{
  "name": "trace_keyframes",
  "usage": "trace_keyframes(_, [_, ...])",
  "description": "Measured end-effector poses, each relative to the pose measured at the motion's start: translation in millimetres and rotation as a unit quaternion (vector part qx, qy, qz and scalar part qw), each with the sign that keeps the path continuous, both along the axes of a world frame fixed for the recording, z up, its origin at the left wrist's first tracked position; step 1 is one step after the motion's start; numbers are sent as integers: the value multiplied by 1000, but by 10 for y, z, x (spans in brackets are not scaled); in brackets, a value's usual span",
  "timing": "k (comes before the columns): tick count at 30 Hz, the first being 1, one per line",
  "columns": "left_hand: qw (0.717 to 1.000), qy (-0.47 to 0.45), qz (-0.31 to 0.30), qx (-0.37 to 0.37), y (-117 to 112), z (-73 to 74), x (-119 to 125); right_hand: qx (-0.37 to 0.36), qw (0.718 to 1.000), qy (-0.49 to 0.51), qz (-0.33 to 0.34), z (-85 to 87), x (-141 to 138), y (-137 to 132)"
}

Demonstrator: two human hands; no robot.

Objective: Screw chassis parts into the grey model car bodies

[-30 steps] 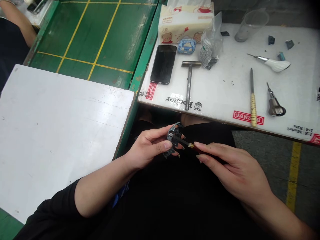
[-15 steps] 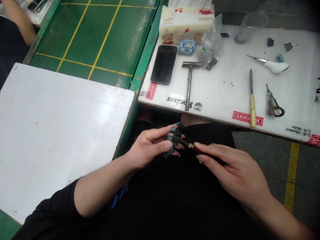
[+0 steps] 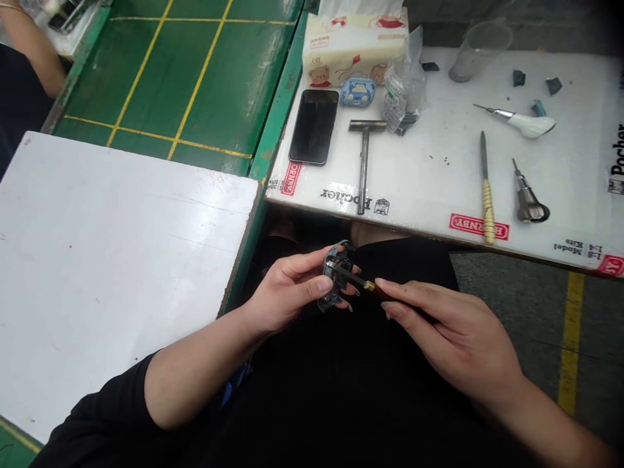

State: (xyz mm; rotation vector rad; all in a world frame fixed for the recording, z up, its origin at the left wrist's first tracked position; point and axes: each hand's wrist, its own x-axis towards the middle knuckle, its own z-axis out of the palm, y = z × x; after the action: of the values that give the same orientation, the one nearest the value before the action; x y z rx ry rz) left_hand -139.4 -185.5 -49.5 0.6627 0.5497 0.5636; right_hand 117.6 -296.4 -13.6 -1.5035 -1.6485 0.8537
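My left hand is closed around a small dark grey moulded part, thumb on the near side and fingertips showing behind it. In my right hand is a slim flat-bladed hand tool, with a dark red handle and a brass collar, pinched between thumb and fingers. The blade reaches into the open side of the part and appears to touch it. Most of the handle is hidden by my fingers. Both hands are above my lap, in front of the table edge.
On the white-covered table lie a T-shaped metal tool, a phone, a yellow-handled file, a white-handled awl and a metal-handled tool. Behind stand a tissue pack and a clear cup. Another person's arm shows upper left.
The view has shifted slightly, so the table things appear a little further left. Both hands keep their hold, and the blade stays at the dark part with hardly any movement.
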Motion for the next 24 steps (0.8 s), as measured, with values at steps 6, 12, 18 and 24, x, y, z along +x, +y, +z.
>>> trace_keyframes(6, [1000,11,-11,-9,16,59,16,5,1000,-24,19,-2,45,3])
trace_keyframes(12, [1000,-2,-17,-12,11,42,17,21,999,-37,21,7,82,-2])
trace_keyframes(18, [1000,1,-20,1,11,11,-3,22,998,-52,20,2,91,-12])
trace_keyframes(24, [1000,5,-20,3,0,32,-7,18,998,-53,16,7,86,-15])
